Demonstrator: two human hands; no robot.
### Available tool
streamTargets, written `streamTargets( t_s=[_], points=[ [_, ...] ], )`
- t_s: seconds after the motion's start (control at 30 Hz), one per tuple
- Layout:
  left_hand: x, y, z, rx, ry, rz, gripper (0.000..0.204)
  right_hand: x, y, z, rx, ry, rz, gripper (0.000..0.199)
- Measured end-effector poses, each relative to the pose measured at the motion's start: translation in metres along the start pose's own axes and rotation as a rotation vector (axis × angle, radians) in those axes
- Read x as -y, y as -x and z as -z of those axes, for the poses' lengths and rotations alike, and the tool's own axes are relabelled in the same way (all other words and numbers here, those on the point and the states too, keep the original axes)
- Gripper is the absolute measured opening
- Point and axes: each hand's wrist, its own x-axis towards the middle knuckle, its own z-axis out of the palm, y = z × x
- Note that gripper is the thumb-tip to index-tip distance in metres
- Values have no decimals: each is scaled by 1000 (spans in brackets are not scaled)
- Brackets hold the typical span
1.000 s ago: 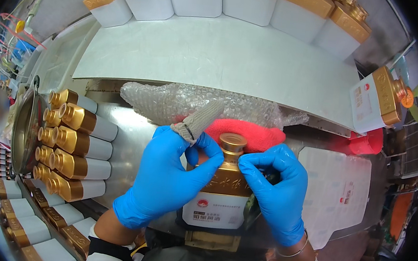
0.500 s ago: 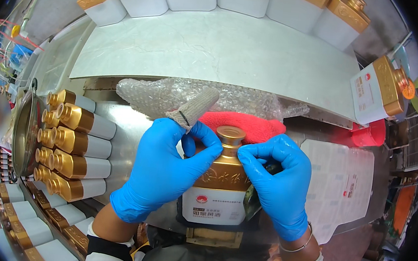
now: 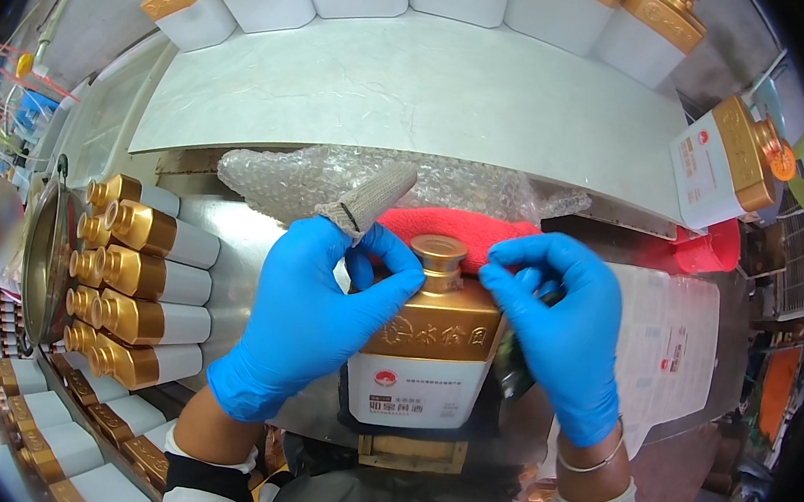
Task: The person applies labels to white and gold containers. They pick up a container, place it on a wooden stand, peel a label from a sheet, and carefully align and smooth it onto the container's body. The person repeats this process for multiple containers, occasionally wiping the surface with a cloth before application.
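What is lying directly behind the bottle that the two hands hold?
Behind the bottle lies a red cloth, and past it a sheet of bubble wrap. The bottle's neck and the hands cover the cloth's lower part.

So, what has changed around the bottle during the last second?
The right hand lifted its fingers off the bottle neck and moved slightly right, now pinching a small dark thing. The left hand keeps its grip at the shoulder of the gold and white bottle, which stayed in place.
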Motion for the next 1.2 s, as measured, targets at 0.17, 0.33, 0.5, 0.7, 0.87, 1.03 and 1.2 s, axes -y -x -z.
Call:
streamTargets(
  t_s=[0.17, 0.33, 0.5, 0.7, 0.87, 1.03, 1.2],
  points=[
    [3, -1, 4, 8, 77, 5, 22, -3, -23, 23, 189, 139, 293, 24],
    [14, -3, 25, 23, -41, -124, 43, -1, -37, 19, 310, 188, 457, 28],
    [9, -17, 22, 170, -307, -249, 45, 1, -44, 13, 413, 304, 486, 28],
    [10, -38, 23, 306, -379, -351, 50, -2, -51, 13, 465, 266, 439, 27],
    [10, -43, 21, 302, -424, -342, 56, -5, -51, 12, 460, 237, 428, 26],
    [17, -43, 24, 334, -309, -319, 61, -8, -53, 10, 466, 186, 434, 25],
    [20, -44, 28, 353, -120, -210, 61, -9, -54, 10, 481, 154, 411, 24]
  ],
)
